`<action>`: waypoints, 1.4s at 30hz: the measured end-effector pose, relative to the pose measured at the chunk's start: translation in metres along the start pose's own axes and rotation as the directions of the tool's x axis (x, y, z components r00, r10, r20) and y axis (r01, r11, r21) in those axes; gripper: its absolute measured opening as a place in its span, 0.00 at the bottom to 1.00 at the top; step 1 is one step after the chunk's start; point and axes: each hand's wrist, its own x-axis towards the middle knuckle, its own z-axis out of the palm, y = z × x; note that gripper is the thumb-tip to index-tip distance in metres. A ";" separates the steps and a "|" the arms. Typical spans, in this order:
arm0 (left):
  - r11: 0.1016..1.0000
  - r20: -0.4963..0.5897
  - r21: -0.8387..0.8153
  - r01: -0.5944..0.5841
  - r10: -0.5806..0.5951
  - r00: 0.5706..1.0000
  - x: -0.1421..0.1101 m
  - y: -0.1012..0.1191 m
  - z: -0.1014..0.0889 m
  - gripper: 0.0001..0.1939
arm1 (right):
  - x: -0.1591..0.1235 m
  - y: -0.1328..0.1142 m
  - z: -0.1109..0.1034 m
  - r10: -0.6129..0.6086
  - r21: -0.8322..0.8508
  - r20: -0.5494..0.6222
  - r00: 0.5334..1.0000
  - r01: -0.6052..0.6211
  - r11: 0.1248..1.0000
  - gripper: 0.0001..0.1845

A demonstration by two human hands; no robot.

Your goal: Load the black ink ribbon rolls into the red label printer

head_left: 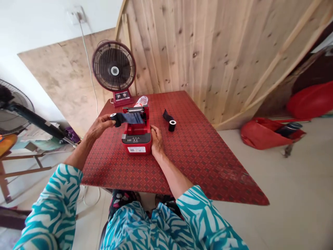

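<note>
A small red label printer [137, 138] sits on the red patterned table [197, 152], its lid open at the back. My left hand [100, 125] is closed on a black ribbon roll [116, 119] with a white core, held just left of the printer. A dark ribbon film [133, 118] stretches from that roll across the open top of the printer. My right hand [156, 139] rests against the printer's right side, fingers curled along it. A second black ribbon roll [172, 125] with a loose dark tail stands on the table to the right.
A maroon table fan [114, 71] stands at the table's back edge, and a plastic bottle [141, 101] lies behind the printer. A wooden plank wall rises behind. Another fan [15, 111] and a wooden stool stand left. A red bag [262, 133] lies on the floor at right.
</note>
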 end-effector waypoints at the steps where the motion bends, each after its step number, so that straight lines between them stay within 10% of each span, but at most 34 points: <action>1: 0.998 -0.033 -0.049 0.026 -0.027 0.999 0.001 -0.009 -0.004 0.21 | 0.000 0.002 0.000 0.006 0.007 -0.004 1.000 -0.006 1.000 0.21; 6: 0.989 -0.164 -0.106 0.107 -0.124 0.979 0.016 -0.050 -0.010 0.23 | 0.001 0.003 -0.002 0.020 0.001 -0.013 1.000 -0.020 1.000 0.21; 16: 0.927 -0.343 0.317 0.201 -0.086 0.935 0.031 -0.103 0.027 0.18 | -0.001 -0.005 -0.002 -0.008 -0.066 0.012 1.000 0.009 0.998 0.19; 25: 0.864 -0.328 0.450 0.226 -0.076 0.942 0.031 -0.109 0.025 0.22 | 0.023 -0.028 -0.043 -0.239 -0.269 -0.215 0.947 0.178 0.947 0.20; 30: 0.907 -0.298 0.375 0.191 -0.077 0.951 0.030 -0.110 0.030 0.26 | 0.051 -0.017 -0.086 -0.166 -0.479 -0.326 0.931 -0.011 0.878 0.31; 36: 0.974 -0.366 0.201 0.099 -0.019 0.930 0.028 -0.115 0.032 0.37 | 0.064 -0.007 -0.085 -0.110 -0.581 -0.231 0.967 -0.047 0.812 0.23; 42: 0.969 -0.519 0.239 -0.059 0.178 0.836 0.022 -0.111 0.026 0.26 | 0.060 -0.017 -0.083 -0.086 -0.442 -0.274 0.958 -0.046 0.896 0.20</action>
